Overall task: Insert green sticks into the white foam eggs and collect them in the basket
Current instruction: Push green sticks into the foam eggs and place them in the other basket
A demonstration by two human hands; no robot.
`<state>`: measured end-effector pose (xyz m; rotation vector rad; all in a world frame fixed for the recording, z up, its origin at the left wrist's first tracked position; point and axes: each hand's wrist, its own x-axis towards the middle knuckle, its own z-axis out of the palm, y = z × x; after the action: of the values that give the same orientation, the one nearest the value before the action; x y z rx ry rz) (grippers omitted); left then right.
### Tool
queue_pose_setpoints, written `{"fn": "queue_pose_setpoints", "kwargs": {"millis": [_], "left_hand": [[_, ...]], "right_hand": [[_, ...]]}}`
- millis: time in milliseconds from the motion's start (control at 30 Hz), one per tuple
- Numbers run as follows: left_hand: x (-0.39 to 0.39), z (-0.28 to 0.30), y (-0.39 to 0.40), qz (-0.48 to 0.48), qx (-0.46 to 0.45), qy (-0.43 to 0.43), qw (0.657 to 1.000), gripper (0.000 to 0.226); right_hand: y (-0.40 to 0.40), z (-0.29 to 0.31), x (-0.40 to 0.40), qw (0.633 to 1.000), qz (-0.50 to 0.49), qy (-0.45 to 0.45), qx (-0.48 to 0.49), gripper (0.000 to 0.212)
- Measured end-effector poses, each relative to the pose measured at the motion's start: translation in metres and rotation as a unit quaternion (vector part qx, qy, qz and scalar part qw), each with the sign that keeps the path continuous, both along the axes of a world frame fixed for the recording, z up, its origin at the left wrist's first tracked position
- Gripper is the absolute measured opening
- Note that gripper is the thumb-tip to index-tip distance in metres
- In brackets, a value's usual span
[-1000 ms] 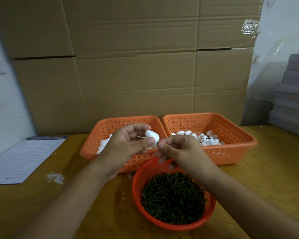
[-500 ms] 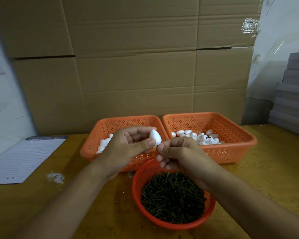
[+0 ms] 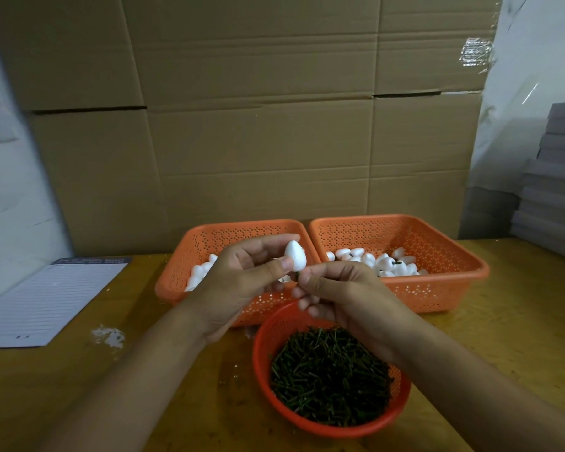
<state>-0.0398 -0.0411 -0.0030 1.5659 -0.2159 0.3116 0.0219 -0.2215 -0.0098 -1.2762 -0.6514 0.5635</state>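
1. The left hand (image 3: 242,282) pinches a white foam egg (image 3: 295,254) between thumb and fingertips, holding it up above the left basket (image 3: 177,282), pointed end up.
2. The right hand (image 3: 343,298) has its fingers curled, thumb and forefinger pinching a green stick (image 3: 297,275); only a short dark bit of it shows, right under the egg's lower end. Whether the stick is already in the foam cannot be told.
3. The 2 hands meet fingertip to fingertip just below the egg, above the gap between the left basket and the bowl (image 3: 261,353).
4. The bowl, round and orange, sits nearest the person, under the right wrist, and is heaped with green sticks (image 3: 327,376).
5. Behind it stand 2 square orange baskets side by side, touching. The left one holds plain white eggs (image 3: 198,275), partly hidden by the left hand.
6. The right basket (image 3: 454,256) holds a pile of eggs (image 3: 379,261); a dark stick end shows on at least 1 of them.
7. All sit on a yellowish wooden table (image 3: 503,321). A lined paper sheet (image 3: 46,301) lies at far left, with white crumbs (image 3: 108,336) near it.
8. Cardboard boxes (image 3: 258,125) form the back wall; grey stacked sheets (image 3: 555,177) stand at far right.
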Motion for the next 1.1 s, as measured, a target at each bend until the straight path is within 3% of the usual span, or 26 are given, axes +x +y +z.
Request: {"fn": "queue_pose_setpoints", "kwargs": {"millis": [233,467,1100], "left_hand": [[0.002,0.001,0.002,-0.026,-0.007,-0.003,1.0,0.038],[0.002,0.001,-0.001,0.023,-0.009,0.002,1.0,0.042],[0.002,-0.002,-0.002,0.027,0.046,0.005,0.999,0.036]], "right_hand": [[0.0,0.003,-0.004,0.999,-0.022,-0.026,-0.007,0.017],[-0.001,0.005,-0.007,0.993,-0.085,-0.072,-0.028,0.013],[0.0,0.001,-0.009,0.988,-0.092,-0.114,-0.056,0.013]]}}
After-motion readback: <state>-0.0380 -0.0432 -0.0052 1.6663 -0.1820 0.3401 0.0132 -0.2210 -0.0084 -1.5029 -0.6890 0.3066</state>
